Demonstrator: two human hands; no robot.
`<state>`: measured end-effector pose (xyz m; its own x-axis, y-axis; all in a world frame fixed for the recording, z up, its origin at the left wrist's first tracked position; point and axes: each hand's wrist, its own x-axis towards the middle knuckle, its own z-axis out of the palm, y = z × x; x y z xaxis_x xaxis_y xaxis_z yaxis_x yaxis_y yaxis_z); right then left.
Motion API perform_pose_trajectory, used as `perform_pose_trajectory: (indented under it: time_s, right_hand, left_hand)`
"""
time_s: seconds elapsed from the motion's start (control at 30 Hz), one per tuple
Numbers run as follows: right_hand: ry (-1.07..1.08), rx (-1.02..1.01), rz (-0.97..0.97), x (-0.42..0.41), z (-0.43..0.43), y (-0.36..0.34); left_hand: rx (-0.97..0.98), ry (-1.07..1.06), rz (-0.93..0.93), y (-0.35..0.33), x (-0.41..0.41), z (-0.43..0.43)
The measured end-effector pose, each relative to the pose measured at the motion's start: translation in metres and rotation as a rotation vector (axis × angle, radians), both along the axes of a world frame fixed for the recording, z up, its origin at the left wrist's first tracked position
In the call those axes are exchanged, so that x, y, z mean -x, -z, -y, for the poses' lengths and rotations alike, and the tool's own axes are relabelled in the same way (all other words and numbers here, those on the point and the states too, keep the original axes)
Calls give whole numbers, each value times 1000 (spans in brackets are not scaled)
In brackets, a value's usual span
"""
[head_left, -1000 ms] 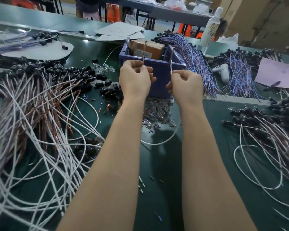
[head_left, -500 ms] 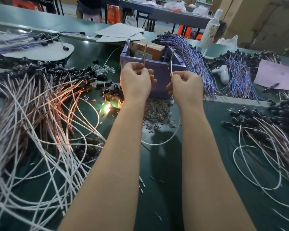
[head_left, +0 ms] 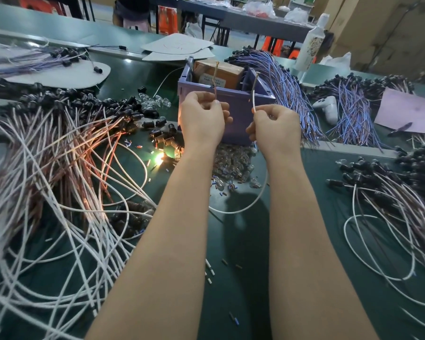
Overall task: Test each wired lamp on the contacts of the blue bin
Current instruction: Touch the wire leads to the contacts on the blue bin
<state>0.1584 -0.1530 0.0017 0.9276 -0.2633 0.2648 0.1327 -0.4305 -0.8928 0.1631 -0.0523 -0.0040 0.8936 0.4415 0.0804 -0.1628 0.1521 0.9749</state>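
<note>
- While up in front of the blue bin [head_left: 238,111], pinching a reddish lead [head_left: 215,94] in the curled left hand [head_left: 203,119], with its bare tip raised along one upright contact pin [head_left: 217,67].
- Pinching the white lead [head_left: 253,99] in the curled right hand [head_left: 275,128], with that tip up at the other pin [head_left: 257,78].
- Glowing bright on the green table [head_left: 231,290], just left of the bin: one lamp [head_left: 160,157].
- Heaped at both sides: more wired lamps [head_left: 59,168].

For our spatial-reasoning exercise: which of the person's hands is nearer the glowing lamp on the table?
Left. The left hand is just right of the glowing lamp, higher in view; the right hand is farther right.
</note>
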Motion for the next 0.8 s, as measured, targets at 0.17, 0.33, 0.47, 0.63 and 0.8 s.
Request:
perform_pose_trajectory:
  time_s: [0.17,0.33,0.47,0.63,0.8]
  right_hand:
    - [249,97,69,2,9,-10]
    - [72,225,294,23,-12,-24]
    - [-331,665,-162,37,-50,10]
    - [-187,882,-217,49,-72,50]
    - [-92,523,36,48,-61,36]
  left_hand:
    - [-408,162,-149,-2,6,-5]
    - [-418,-40,1,-23,22,-15]
    - [-224,-169,59,-31,32,-31]
    - [-577,-118,-159,-11,45,-43]
    - [-870,125,-514,4,50,-49]
